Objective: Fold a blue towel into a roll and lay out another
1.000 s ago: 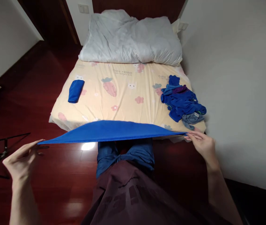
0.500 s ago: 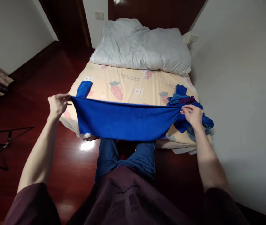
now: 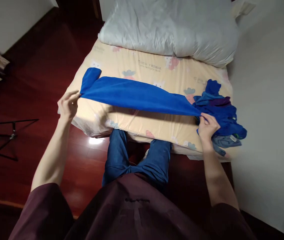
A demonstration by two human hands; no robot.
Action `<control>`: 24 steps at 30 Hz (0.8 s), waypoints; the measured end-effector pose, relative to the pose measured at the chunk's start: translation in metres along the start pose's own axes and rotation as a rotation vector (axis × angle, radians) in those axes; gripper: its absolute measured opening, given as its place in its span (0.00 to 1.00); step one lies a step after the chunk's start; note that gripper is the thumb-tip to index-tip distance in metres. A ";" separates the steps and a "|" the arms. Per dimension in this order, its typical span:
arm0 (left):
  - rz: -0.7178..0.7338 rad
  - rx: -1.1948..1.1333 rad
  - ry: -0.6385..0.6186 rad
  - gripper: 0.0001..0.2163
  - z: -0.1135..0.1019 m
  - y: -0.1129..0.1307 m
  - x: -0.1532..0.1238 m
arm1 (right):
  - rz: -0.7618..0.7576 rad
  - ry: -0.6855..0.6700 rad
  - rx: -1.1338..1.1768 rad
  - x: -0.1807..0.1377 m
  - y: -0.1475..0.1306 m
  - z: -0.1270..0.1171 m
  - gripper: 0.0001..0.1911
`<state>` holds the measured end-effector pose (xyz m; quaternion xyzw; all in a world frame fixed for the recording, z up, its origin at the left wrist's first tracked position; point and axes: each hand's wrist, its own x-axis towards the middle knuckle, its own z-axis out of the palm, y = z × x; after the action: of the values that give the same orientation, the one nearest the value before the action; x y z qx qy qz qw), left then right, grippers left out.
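A bright blue cloth (image 3: pixel 142 96) is stretched flat just above the foot end of the bed. My left hand (image 3: pixel 68 106) pinches its left corner near the mattress edge. My right hand (image 3: pixel 207 126) pinches the right corner, beside a heap of blue and grey clothes (image 3: pixel 219 111). A folded blue piece (image 3: pixel 90 76) lies on the sheet behind the cloth's left end, partly hidden by it.
The bed has a yellow sheet with carrot prints (image 3: pixel 137 121) and a white duvet (image 3: pixel 172 28) bunched at the head. A white wall (image 3: pixel 269 100) runs along the right. Dark red wood floor (image 3: pixel 32 73) lies to the left, with a black stand (image 3: pixel 9 135) on it.
Both hands have carried the blue cloth forward from in front of my body and lowered it, spread out, over the foot of the bed. My view has tipped downward.
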<state>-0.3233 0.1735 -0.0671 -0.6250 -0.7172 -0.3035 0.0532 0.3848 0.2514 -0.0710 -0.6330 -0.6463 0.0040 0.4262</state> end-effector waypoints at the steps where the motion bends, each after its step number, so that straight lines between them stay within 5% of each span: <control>1: -0.007 0.022 -0.082 0.17 0.014 -0.006 -0.011 | 0.007 -0.058 0.014 -0.011 0.009 0.011 0.16; 6: -0.075 0.096 -0.458 0.16 0.072 -0.021 -0.055 | 0.115 -0.374 -0.047 -0.055 0.053 0.057 0.14; 10: -0.149 0.084 -0.513 0.17 0.091 -0.032 -0.067 | 0.249 -0.468 -0.072 -0.071 0.066 0.069 0.13; 16: -0.197 0.033 -0.412 0.20 0.090 -0.045 -0.072 | 0.348 -0.372 -0.079 -0.087 0.071 0.059 0.15; 21: -0.038 0.111 -0.555 0.17 0.078 -0.039 -0.092 | 0.046 -0.667 -0.293 -0.113 0.070 0.031 0.15; 24: 0.042 0.177 -0.585 0.19 0.070 -0.029 -0.095 | 0.035 -0.784 -0.424 -0.120 0.061 0.020 0.18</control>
<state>-0.3089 0.1256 -0.1782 -0.6936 -0.7126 -0.0459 -0.0950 0.4034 0.1752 -0.1827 -0.6678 -0.7349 0.1182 0.0093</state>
